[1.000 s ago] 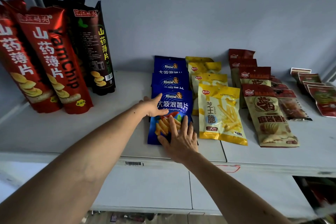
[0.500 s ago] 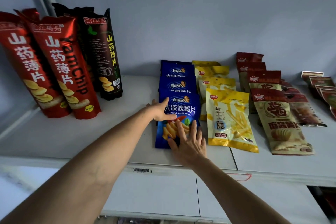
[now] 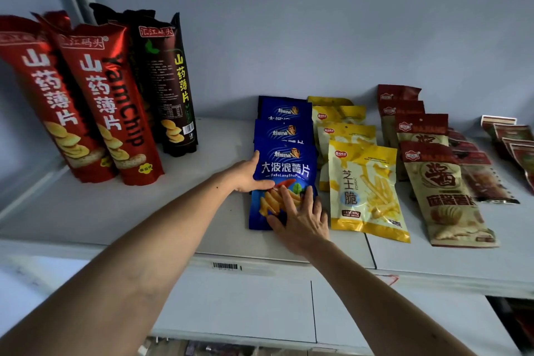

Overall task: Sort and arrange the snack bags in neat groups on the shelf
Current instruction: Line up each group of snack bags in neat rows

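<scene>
Three blue snack bags lie overlapping in a row running front to back on the white shelf [image 3: 144, 211]. My left hand [image 3: 245, 175] holds the left edge of the front blue bag [image 3: 284, 166], thumb across its face. My right hand [image 3: 300, 217] presses flat on that bag's lower part, fingers straight and spread. To the right lies a row of yellow bags [image 3: 364, 182], then a row of beige bags with red tops [image 3: 445, 191]. Tall red yam chip bags [image 3: 109, 101] and a tall black bag [image 3: 170, 81] stand at the left.
Dark red packets [image 3: 485, 182] lie beside the beige row, and several small red packets [image 3: 514, 141] sit at the far right. A barcode label [image 3: 225, 266] marks the shelf's front edge. Bare shelf surface lies between the tall bags and the blue row.
Both hands stay on the front blue bag in nearly the same hold. My view has shifted a little, so the shelf contents sit further right in the frame.
</scene>
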`<state>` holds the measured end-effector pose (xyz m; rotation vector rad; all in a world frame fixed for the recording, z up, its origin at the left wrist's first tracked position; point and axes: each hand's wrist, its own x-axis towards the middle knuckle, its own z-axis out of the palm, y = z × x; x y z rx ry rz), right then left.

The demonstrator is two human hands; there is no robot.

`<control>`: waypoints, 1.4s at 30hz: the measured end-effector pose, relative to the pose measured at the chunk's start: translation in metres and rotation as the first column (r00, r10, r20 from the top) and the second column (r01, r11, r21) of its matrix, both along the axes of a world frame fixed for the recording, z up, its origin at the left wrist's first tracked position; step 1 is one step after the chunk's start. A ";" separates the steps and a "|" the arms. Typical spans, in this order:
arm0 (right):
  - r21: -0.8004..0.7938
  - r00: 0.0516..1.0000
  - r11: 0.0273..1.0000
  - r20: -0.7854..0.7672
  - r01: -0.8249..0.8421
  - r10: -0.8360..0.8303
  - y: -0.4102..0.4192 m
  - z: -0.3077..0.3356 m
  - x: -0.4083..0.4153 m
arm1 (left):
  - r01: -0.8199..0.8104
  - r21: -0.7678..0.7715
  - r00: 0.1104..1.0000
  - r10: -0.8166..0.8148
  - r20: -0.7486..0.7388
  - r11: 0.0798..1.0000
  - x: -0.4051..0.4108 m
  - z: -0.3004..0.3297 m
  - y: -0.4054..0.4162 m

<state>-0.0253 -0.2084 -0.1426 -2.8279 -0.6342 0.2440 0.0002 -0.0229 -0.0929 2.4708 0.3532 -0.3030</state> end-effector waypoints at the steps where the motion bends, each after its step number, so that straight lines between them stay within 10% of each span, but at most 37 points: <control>1: 0.001 1.000 1.000 -0.001 0.002 -0.002 0.000 0.003 -0.001 | -0.009 -0.014 1.000 0.009 0.016 1.000 -0.004 0.002 0.002; 18: 0.183 0.970 0.971 0.216 -0.155 0.114 0.063 0.065 -0.019 | -0.378 0.147 0.871 0.297 0.390 0.914 -0.096 0.027 0.082; 26: 0.298 0.967 0.930 0.195 -0.215 0.161 0.126 0.084 -0.025 | -0.671 0.095 0.574 0.434 0.694 0.736 -0.130 0.048 0.127; 42: 0.353 0.989 0.925 0.096 -0.141 0.114 0.225 0.089 0.008 | -0.818 -0.108 0.438 0.733 0.520 0.565 -0.121 0.000 0.167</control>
